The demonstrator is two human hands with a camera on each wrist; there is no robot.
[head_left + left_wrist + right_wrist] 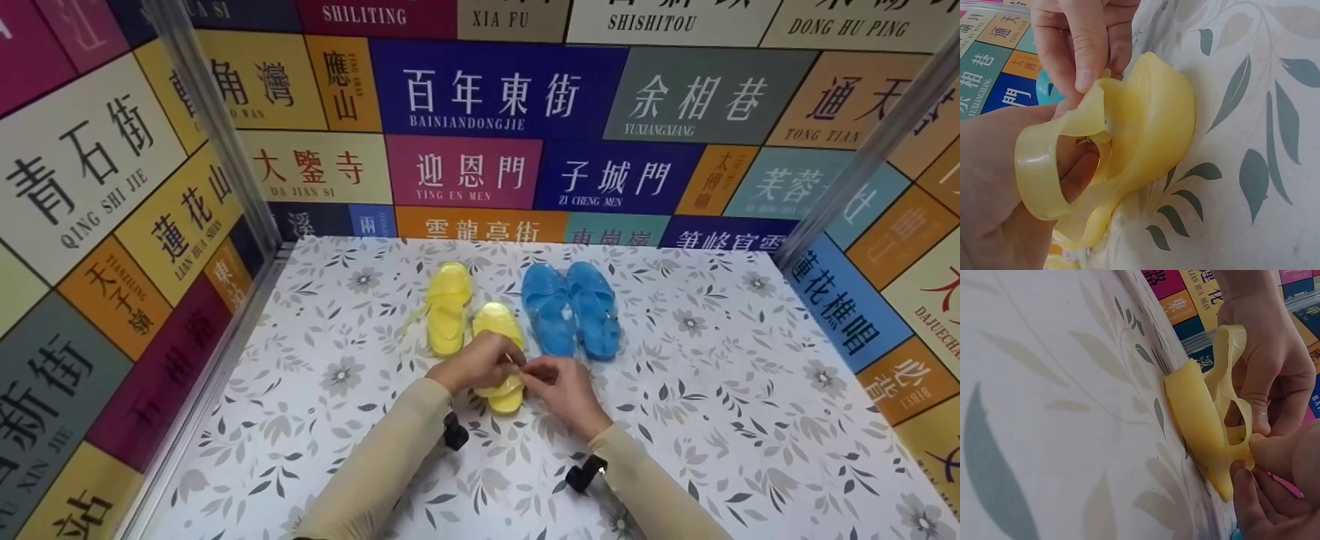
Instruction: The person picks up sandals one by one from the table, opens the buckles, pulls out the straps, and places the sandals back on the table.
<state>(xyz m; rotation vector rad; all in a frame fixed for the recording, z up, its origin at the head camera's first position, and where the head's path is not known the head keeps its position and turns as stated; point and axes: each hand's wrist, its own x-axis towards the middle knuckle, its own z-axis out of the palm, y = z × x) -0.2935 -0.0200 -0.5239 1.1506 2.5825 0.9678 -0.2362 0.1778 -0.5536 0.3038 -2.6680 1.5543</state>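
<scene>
A yellow jelly sandal (508, 405) stands on the table under both hands, its toe pointing away in the head view. My left hand (480, 361) pinches the sandal's strap (1036, 163) at the side, with fingers behind the strap's loop. From the other side, my right hand (564, 386) pinches the same strap near its fastening, thumb against fingers. The fingertips of both hands nearly meet there and partly cover the fastening. In the right wrist view the sole (1193, 408) shows beside the hands, with the heel strap standing up in a loop.
A second yellow sandal (448, 307) lies to the left, its strap sticking out sideways. On the right, a pair of blue sandals (551, 300) stands side by side. The white table (712, 450) has a leaf pattern. Printed sign panels (495, 90) wall in its back and sides.
</scene>
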